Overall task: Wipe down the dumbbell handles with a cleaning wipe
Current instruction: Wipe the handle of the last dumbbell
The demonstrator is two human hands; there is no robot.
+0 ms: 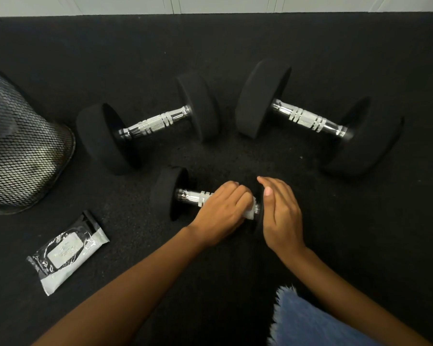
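Observation:
Three black dumbbells with chrome handles lie on the dark floor. The small nearest dumbbell [189,196] is in the middle front. My left hand [220,211] curls over the right part of its handle and grips a white cleaning wipe [251,213] against the chrome. My right hand [279,211] rests with straight fingers on the dumbbell's right weight, which it mostly hides. A larger dumbbell [155,124] lies behind to the left, and another large dumbbell [308,119] lies behind to the right.
A black mesh wastebasket [18,151] stands at the left edge. A pack of wipes [66,252] lies on the floor at front left. Blue fuzzy fabric [308,320] shows at the bottom right. A pale wall base runs along the top.

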